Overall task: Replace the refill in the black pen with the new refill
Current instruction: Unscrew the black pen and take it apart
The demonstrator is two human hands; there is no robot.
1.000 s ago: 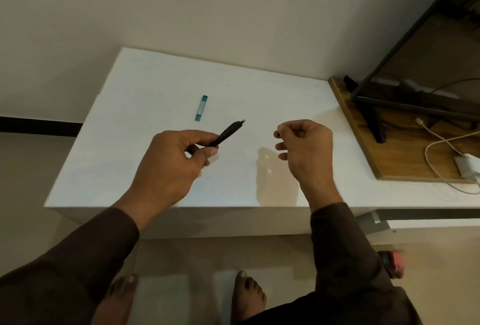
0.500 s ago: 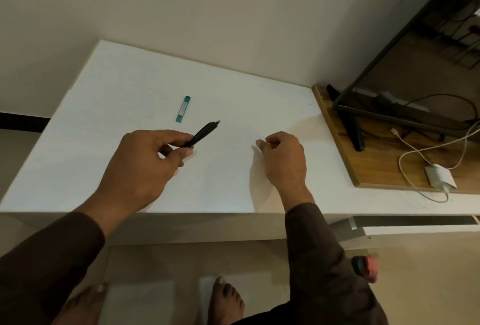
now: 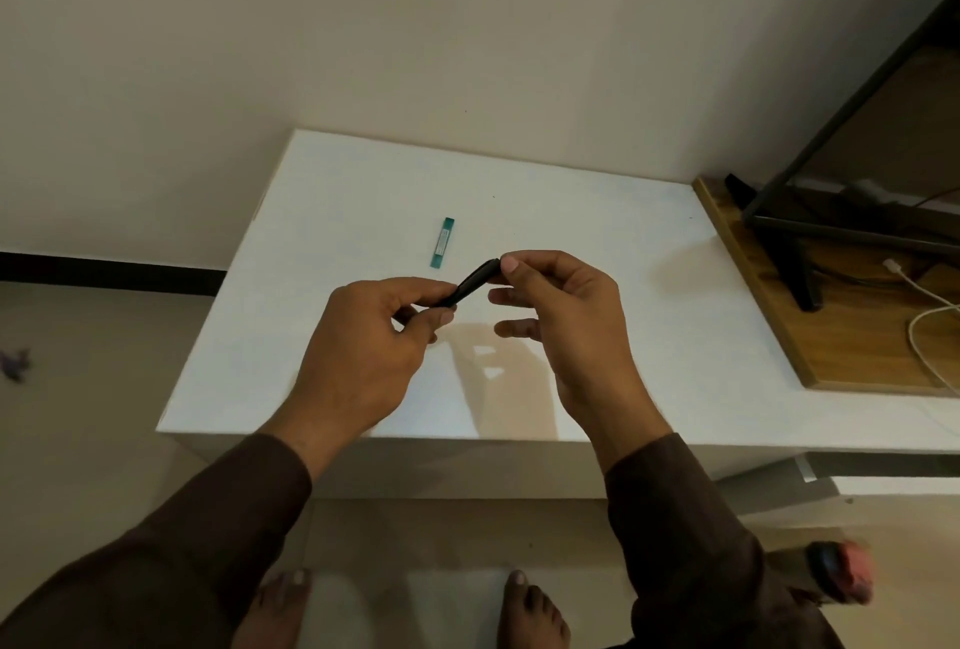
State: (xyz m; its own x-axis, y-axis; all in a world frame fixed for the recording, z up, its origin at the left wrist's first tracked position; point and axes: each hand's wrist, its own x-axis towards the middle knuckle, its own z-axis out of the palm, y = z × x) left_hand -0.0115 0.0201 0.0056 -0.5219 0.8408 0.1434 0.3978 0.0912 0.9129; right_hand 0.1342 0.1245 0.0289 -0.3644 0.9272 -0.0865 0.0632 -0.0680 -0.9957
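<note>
Both hands now grip the black pen (image 3: 474, 283): left hand (image 3: 363, 352) pinches its lower barrel, right hand (image 3: 558, 310), previously away, has closed on the tip, seemingly to unscrew it; teal refill packet (image 3: 442, 242) waits just beyond them

A refill packet (image 3: 442, 242) lies on the bench (image 3: 597, 233) toward its far left corner. Above the middle, both hands meet at the pen (image 3: 471, 283): left hand (image 3: 363, 352), right hand (image 3: 566, 316).
</note>
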